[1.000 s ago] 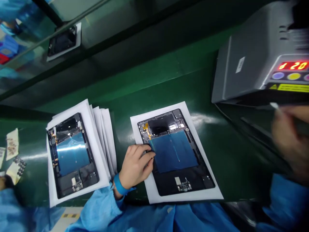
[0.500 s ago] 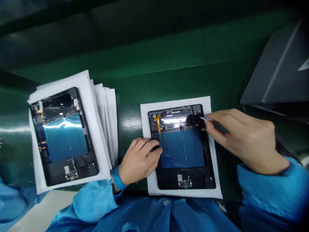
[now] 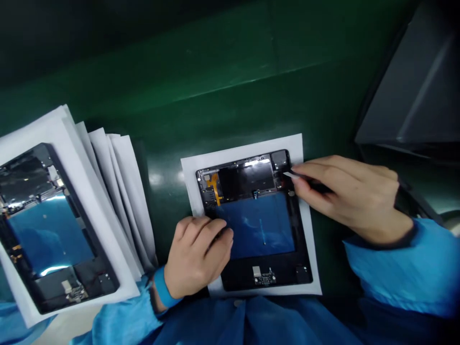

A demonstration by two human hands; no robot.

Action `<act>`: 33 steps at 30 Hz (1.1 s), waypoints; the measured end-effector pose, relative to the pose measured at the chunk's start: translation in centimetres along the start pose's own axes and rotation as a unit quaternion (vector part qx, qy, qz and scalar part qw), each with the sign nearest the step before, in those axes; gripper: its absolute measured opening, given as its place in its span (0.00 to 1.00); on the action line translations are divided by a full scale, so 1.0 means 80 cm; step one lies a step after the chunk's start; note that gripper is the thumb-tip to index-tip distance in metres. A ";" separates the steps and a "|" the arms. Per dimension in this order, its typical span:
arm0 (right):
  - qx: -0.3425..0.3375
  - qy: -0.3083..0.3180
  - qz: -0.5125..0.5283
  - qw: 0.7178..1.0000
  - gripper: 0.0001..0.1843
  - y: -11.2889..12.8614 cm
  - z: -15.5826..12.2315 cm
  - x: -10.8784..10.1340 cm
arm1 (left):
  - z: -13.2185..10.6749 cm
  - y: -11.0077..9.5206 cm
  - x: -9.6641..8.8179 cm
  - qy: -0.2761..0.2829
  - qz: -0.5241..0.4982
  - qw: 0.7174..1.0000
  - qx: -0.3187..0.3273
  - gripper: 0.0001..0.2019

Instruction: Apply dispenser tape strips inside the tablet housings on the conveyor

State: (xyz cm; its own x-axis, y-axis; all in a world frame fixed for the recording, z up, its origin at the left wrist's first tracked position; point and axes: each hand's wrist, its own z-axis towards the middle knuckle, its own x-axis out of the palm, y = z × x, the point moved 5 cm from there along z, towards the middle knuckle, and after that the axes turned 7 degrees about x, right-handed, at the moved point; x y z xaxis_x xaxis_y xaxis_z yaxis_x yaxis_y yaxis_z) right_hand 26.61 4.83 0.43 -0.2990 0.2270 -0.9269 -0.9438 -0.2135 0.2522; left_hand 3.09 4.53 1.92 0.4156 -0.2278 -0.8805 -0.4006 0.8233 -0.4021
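Observation:
An opened black tablet housing [image 3: 244,275] lies on a white sheet [image 3: 189,179]. Inside it show a large blue panel [image 3: 258,227], an orange flex cable [image 3: 215,188] and a small circuit board [image 3: 265,278]. My right hand [image 3: 354,199] pinches a small white strip [image 3: 289,175] between thumb and forefinger, over the housing's upper right edge. My left hand [image 3: 199,256], wearing a blue wristband, is at the housing's left edge with fingers curled and tips hidden. What those fingers hold, if anything, I cannot make out.
A second opened tablet [image 3: 102,258] lies on a fanned stack of white sheets [image 3: 124,191] at the left. A dark grey angular object [image 3: 409,96] stands at the right on the green table [image 3: 223,110]. Another blue sleeve shows at the lower left corner.
The view has shifted, so the tablets and sheets appear further left. My right hand still pinches the white strip near the upper right edge. My left hand stays at the housing's left edge.

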 end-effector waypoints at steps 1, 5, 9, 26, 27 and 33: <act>0.001 0.003 0.012 1.000 0.09 -0.002 -0.001 -0.001 | 0.010 -0.007 0.000 0.004 0.001 1.000 0.014 0.04; -0.013 0.035 0.047 0.998 0.10 -0.007 -0.007 -0.005 | 0.061 -0.032 0.014 0.036 0.027 0.998 0.038 0.05; 0.000 0.073 0.059 0.996 0.12 -0.012 -0.014 -0.008 | 0.107 -0.037 0.040 0.060 0.096 0.993 0.020 0.06; -0.030 0.047 0.012 0.998 0.13 -0.005 -0.011 -0.006 | 0.134 -0.031 0.066 0.041 0.196 0.980 0.002 0.08; -0.032 0.046 0.012 0.998 0.13 -0.005 -0.010 -0.006 | 0.135 -0.031 0.066 0.043 0.199 0.979 0.002 0.08; -0.033 0.047 0.013 0.998 0.13 -0.004 -0.008 -0.007 | 0.135 -0.025 0.065 0.053 0.176 0.983 0.017 0.06</act>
State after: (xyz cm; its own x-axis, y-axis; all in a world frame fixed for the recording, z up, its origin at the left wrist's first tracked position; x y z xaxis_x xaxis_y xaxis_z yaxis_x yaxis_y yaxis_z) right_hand 27.17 4.16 0.66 -0.3059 0.1315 -0.9430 -0.9235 -0.2818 0.2603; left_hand 14.88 7.27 0.85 0.1675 0.0222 -0.9856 -0.4753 0.8777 -0.0610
